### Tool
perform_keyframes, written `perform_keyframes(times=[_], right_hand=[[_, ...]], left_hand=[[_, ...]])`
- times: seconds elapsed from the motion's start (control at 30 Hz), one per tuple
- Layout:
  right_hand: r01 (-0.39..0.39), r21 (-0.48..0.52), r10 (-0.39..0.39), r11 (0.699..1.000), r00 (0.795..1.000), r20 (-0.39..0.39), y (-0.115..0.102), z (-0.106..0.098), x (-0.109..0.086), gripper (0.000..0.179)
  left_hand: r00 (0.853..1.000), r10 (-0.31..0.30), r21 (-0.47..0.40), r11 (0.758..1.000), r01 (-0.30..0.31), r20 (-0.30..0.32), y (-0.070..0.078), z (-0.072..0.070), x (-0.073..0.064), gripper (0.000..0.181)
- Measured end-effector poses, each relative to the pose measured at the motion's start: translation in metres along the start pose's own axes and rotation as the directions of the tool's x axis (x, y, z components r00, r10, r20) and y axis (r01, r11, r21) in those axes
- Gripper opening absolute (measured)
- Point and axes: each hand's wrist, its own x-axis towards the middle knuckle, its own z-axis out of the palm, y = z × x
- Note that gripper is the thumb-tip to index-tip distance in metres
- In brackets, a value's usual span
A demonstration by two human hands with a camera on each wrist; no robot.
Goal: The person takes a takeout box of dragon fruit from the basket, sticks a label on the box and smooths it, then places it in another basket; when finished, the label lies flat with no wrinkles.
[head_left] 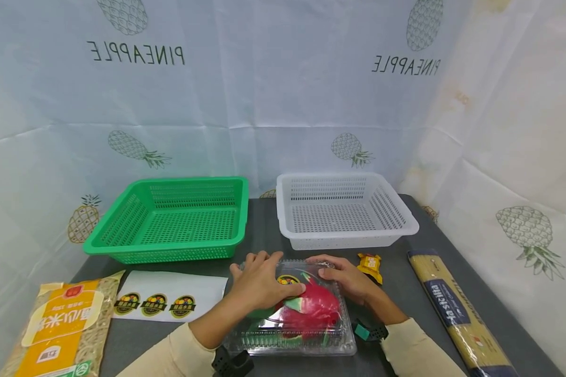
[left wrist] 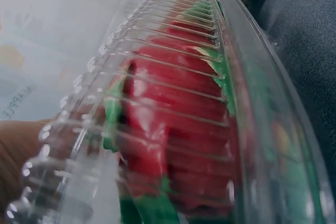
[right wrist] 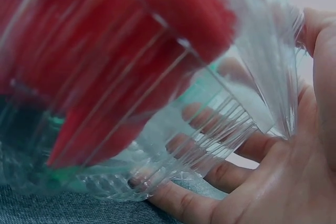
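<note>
Clamshell (head_left: 302,347): dragon fruit (head_left: 316,308) inside, sticker (head_left: 289,280) on
Sticker sheet (head_left: 184,285): three left
Left hand (head_left: 259,287): spread atop lid
Right hand (head_left: 351,281): gripping clamshell

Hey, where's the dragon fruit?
In the head view, the dragon fruit sits low, just right of centre, inside the clear plastic container, with the left hand on top and the right hand at its right side.

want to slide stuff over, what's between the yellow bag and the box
In the head view, a white sheet lies between bag and box; the left sleeve also crosses there, lower down.
</note>
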Motion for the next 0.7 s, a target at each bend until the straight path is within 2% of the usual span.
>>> perform_keyframes(times=[0.13,0.47,0.7], right_hand=[[0.007,0.004,-0.007,1.000,1.000,0.003,0.0006,0.0000,0.0002,0.045],[-0.003,0.000,0.003,1.000,1.000,-0.003,0.0014,-0.0001,0.0002,0.045],[0.000,-0.003,0.000,1.000,1.000,-0.002,0.0002,0.0012,0.0007,0.046]], left_hand=[[1.000,-0.017,-0.007,1.000,0.017,-0.005,0.0007,0.0001,0.0018,0.090],[0.998,-0.069,-0.098,0.993,0.067,-0.017,0.0021,-0.0006,0.0054,0.078],[0.993,-0.097,-0.131,0.987,0.089,-0.061,-0.0005,-0.0002,0.0075,0.068]])
